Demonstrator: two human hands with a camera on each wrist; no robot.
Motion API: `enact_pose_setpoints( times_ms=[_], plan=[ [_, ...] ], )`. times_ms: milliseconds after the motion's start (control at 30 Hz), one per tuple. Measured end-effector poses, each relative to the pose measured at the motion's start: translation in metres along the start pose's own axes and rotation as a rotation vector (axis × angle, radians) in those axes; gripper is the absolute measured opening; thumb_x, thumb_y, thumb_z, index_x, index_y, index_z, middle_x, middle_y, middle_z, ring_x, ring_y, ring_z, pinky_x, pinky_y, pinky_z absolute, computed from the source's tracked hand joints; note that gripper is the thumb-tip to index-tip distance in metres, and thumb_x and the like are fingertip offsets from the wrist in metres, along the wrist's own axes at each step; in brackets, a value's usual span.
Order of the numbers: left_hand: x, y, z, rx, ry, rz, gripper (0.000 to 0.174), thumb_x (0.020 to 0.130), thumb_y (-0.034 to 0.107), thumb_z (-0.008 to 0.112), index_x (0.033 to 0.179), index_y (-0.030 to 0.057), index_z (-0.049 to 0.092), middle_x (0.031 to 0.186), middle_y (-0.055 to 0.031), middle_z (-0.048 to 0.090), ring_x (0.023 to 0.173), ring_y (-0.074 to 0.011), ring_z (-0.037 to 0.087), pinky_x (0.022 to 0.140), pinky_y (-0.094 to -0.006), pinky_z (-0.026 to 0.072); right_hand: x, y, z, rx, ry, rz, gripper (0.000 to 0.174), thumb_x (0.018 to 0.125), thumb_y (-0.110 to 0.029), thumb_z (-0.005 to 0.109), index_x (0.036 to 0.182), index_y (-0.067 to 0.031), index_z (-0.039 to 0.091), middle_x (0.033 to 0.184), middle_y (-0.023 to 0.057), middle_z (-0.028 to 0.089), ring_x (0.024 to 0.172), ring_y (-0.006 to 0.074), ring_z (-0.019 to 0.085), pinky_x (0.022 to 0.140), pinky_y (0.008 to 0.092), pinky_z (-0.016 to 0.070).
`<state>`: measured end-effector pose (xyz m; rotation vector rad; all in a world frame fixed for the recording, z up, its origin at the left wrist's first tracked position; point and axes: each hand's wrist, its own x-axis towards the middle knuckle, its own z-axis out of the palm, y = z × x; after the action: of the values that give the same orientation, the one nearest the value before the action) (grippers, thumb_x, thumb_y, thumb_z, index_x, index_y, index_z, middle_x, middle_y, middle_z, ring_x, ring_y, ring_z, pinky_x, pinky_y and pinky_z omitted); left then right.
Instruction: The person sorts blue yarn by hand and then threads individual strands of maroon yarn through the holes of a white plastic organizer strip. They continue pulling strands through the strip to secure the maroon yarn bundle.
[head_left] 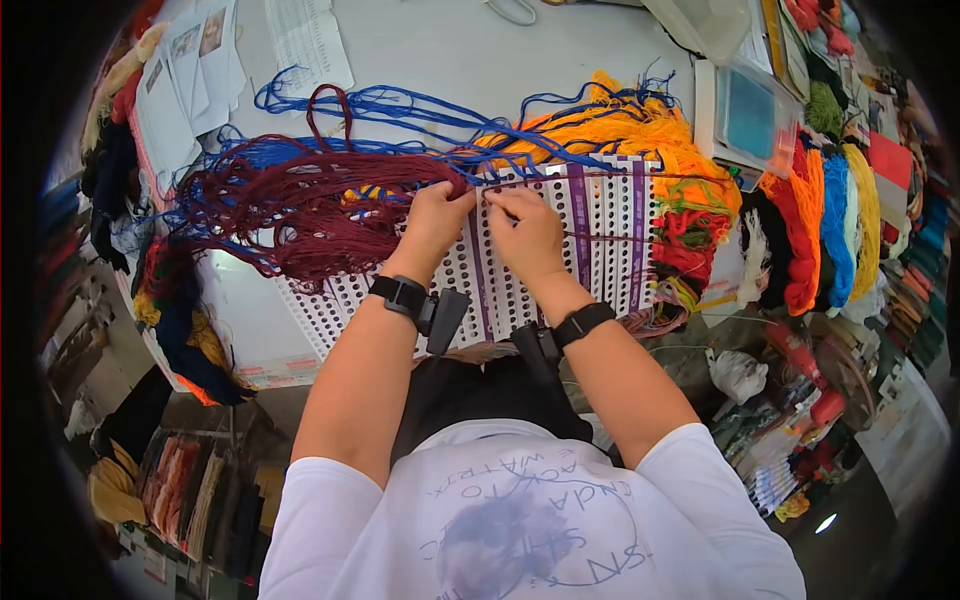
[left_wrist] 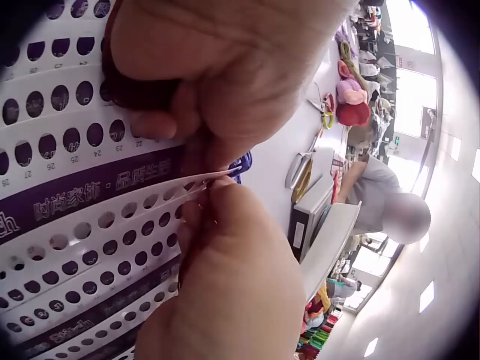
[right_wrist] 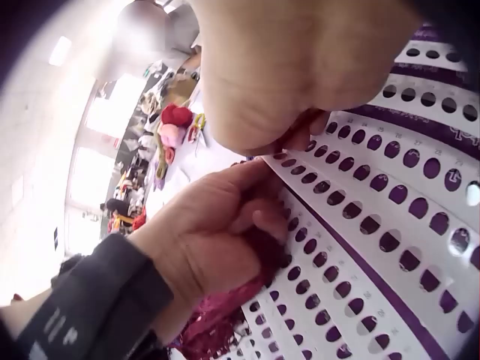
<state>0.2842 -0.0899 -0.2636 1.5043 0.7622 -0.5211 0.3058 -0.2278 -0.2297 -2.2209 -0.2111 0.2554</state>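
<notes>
My left hand (head_left: pixel 432 225) is curled tight on the dark red yarn (head_left: pixel 300 215), a big messy bunch of thin strings. It lies on the holey white card (head_left: pixel 600 235) at the near edge of the worktop (head_left: pixel 450 50). My right hand (head_left: pixel 530 238) pinches one thin strand of it.

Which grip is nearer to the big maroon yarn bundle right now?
Left. The left grip holds the maroon yarn bundle at its end; the right grip lies just beyond, over the perforated board, pinching a thin strand.
</notes>
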Motion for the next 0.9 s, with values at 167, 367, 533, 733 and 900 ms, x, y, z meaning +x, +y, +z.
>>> enact_pose_setpoints(
  times_ms=[167, 367, 533, 733, 900],
  plan=[
    [-0.017, 0.011, -0.018, -0.431, 0.269, 0.018, 0.017, 0.088, 0.014, 0.052, 0.096, -0.0002, 0.055, 0.074, -0.0069, 0.059, 0.058, -0.0120, 0.056, 0.048, -0.0257, 0.0434, 0.017, -0.014, -0.031, -0.184, -0.131, 0.070, 0.023, 0.076, -0.013, 0.062, 0.098, -0.0058, 0.063, 0.085, 0.0106, 0.061, 0.075, 0.0289, 0.062, 0.066, 0.0391, 0.0498],
    [-0.046, 0.028, -0.045, -1.230, -0.044, 0.139, 0.011, 0.090, 0.004, 0.042, 0.093, 0.0000, 0.052, 0.085, -0.0123, 0.065, 0.060, -0.0175, 0.059, 0.063, -0.0283, 0.0486, 0.028, -0.002, -0.036, -0.643, -0.210, -0.219, 0.016, 0.073, -0.010, 0.065, 0.089, -0.0088, 0.063, 0.092, 0.0060, 0.058, 0.078, 0.0268, 0.060, 0.068, 0.0399, 0.0503],
    [-0.039, 0.035, -0.002, -0.226, -0.156, 0.280, 0.008, 0.087, 0.001, 0.053, 0.090, 0.0054, 0.047, 0.095, -0.0109, 0.062, 0.067, -0.0137, 0.059, 0.064, -0.0260, 0.0495, 0.026, -0.015, -0.038, -0.395, -0.104, -0.479, 0.012, 0.074, -0.007, 0.062, 0.085, -0.0077, 0.059, 0.085, 0.0074, 0.058, 0.079, 0.0281, 0.058, 0.066, 0.0408, 0.0479],
    [-0.042, 0.020, -0.026, -0.027, 0.055, 0.271, 0.020, 0.084, 0.011, 0.065, 0.080, 0.0050, 0.047, 0.077, -0.0028, 0.060, 0.064, -0.0095, 0.054, 0.059, -0.0245, 0.0445, 0.019, 0.010, -0.024, -0.306, -0.276, -0.187, 0.014, 0.076, -0.007, 0.057, 0.090, -0.0075, 0.053, 0.083, 0.0121, 0.056, 0.081, 0.0343, 0.057, 0.069, 0.0452, 0.0470],
    [-0.078, 0.036, -0.154, -0.568, 0.280, 0.259, 0.019, 0.087, 0.008, 0.060, 0.097, 0.0048, 0.045, 0.068, -0.0002, 0.044, 0.057, -0.0111, 0.045, 0.057, -0.0252, 0.0421, 0.022, 0.034, -0.011, -0.336, -0.300, -0.079, 0.013, 0.080, -0.008, 0.055, 0.092, -0.0055, 0.051, 0.091, 0.0154, 0.055, 0.084, 0.0372, 0.057, 0.072, 0.0467, 0.0475]
  ],
)
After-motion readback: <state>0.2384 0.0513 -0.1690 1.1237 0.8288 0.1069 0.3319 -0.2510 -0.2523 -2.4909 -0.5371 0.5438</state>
